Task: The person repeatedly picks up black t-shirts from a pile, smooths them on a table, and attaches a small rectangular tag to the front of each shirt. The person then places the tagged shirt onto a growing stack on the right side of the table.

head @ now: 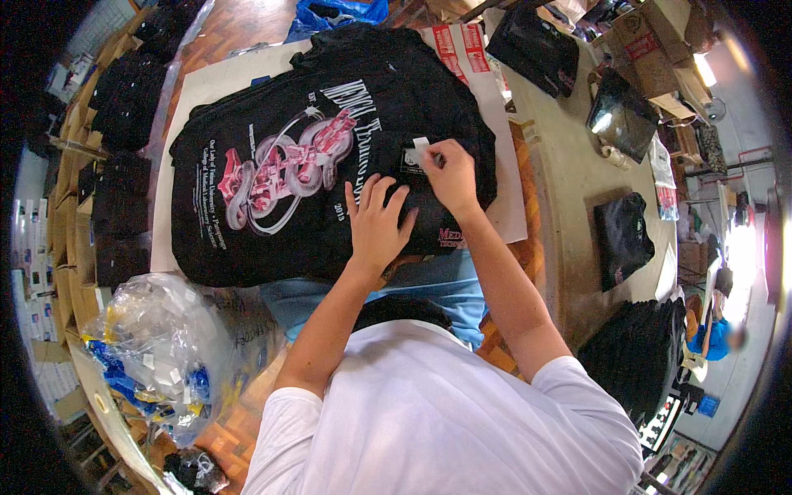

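A black printed shirt [396, 68] is spread before me on a white board [162, 247], with a red and grey snake graphic [288, 164] and white lettering on it. My left hand [378, 226] rests on the black cloth, palm down, fingers apart. To its upper right, my right hand [450, 175] pinches at a small white slip [421, 144]. Under those fingertips sits a small black-and-white label [409, 159], partly covered by them. More dark cloth seems to lie beneath the shirt, but how many layers I cannot tell.
On the left stands a clear plastic bag [164, 352] full of scraps, with cardboard boxes [65, 229] behind. A long table [557, 173] at right bears folded black garments [624, 240] and a black stack [631, 352]. A person [711, 339] is far right.
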Available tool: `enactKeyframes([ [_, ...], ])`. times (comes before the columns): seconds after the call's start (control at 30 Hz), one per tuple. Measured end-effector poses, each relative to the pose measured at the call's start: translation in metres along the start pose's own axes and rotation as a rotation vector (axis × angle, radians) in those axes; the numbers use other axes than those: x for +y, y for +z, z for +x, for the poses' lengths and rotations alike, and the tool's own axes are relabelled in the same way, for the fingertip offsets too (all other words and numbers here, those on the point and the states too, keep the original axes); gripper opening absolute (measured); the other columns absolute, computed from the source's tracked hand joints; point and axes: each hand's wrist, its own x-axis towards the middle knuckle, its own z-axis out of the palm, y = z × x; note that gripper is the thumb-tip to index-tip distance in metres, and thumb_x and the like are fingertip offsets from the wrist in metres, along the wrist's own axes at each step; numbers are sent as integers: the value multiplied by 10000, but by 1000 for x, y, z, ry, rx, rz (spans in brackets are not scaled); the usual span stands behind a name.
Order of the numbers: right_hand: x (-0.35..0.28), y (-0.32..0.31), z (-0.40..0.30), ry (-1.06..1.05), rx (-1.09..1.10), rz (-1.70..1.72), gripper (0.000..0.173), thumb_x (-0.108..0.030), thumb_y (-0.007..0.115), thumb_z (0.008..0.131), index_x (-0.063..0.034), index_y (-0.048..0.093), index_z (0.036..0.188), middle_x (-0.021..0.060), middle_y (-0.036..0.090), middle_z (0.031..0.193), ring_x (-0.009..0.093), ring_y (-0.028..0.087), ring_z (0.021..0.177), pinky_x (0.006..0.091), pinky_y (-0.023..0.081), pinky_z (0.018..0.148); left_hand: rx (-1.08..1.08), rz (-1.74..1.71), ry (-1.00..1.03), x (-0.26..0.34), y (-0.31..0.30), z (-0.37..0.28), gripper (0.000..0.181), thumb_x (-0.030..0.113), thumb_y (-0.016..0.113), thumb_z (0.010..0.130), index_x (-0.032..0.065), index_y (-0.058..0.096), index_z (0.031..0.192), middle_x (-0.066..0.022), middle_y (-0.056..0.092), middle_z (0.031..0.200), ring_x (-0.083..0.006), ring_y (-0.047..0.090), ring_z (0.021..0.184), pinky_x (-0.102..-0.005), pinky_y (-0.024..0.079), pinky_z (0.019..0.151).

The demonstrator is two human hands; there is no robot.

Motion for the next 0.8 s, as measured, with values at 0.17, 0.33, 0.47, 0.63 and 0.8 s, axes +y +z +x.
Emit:
enactKeyframes([
  [0.17, -2, -37, 5, 405, 447, 389, 81, -88, 605, 887, -11, 628, 892, 2, 586, 716, 67, 551, 662, 225, 435, 572, -55, -131, -21, -4, -4, 7, 491, 250, 717, 769, 115, 575, 1220, -101, 489, 1329, -331, 384, 1315, -543, 212, 1117],
  [0.33, -64, -43, -43, -39, -118, 449, 59, 2, 644, 805, -24, 596, 827, 94, 607, 869, 193, 603, 818, 298, 490, 729, -34, -563, -127, 7, -76, 11, 470, 142, 685, 793, 62, 554, 1237, -144, 598, 1183, -306, 566, 1107, -394, 425, 967],
  [0.47, -76, -29, -32, -66, -249, 420, 71, -34, 679, 800, -16, 652, 863, 123, 639, 894, 241, 634, 825, 315, 505, 735, -48, -247, -149, -18, -180, -15, 147, 35, 633, 809, 42, 658, 954, -106, 685, 931, -258, 652, 849, -350, 504, 788],
  [0.63, 4, -31, 16, 74, -98, -195, 170, -96, 676, 818, -30, 675, 975, 123, 624, 961, 228, 633, 783, 349, 513, 730, 414, 258, -803, -184, -398, -194, 325, 9, 559, 914, -34, 554, 1237, -165, 612, 1210, -252, 586, 1098, -366, 452, 968],
  [0.8, 36, -20, 18, 101, -139, -205, 157, -101, 688, 797, -41, 658, 938, 131, 621, 974, 327, 619, 871, 395, 499, 790, 196, 1193, -1081, -235, -461, -290, 558, 194, 630, 897, 157, 412, 1410, -183, 522, 1324, -337, 485, 1240, -418, 395, 1037],
])
